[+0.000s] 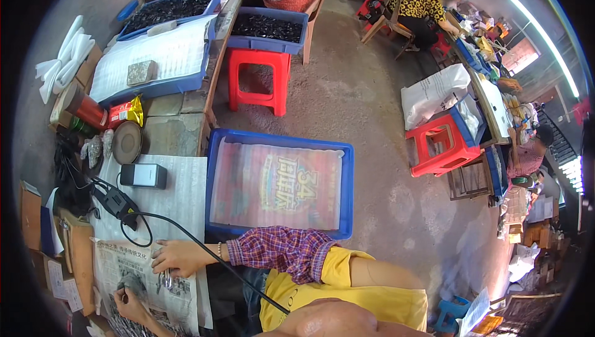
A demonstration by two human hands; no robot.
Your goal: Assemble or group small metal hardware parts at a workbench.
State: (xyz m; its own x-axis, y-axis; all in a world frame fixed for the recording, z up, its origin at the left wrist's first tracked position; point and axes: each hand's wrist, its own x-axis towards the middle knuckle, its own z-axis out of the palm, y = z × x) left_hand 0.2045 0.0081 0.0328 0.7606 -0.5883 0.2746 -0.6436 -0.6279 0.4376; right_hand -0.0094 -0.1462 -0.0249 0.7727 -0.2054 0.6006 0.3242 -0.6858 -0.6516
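At the lower left, my right hand [176, 259] reaches out of a plaid sleeve over a newspaper [118, 256]. Its fingers are apart and bent down, with small shiny pieces [165, 280] just under the fingertips. Closer to the lower edge, my left hand [129, 306] is curled, thumb and finger drawn together beside a soft-looking grey thing [132, 284]. What its fingers hold is too small to make out. More shiny slivers lie by the left wrist, partly hidden by the arm.
A black cable [217, 256] crosses over my right forearm. A power bank [143, 176] lies on white sheeting beyond the newspaper. A blue tray [350, 188] stands to the right of the table. Red stools [259, 80] and seated co-workers are farther off.
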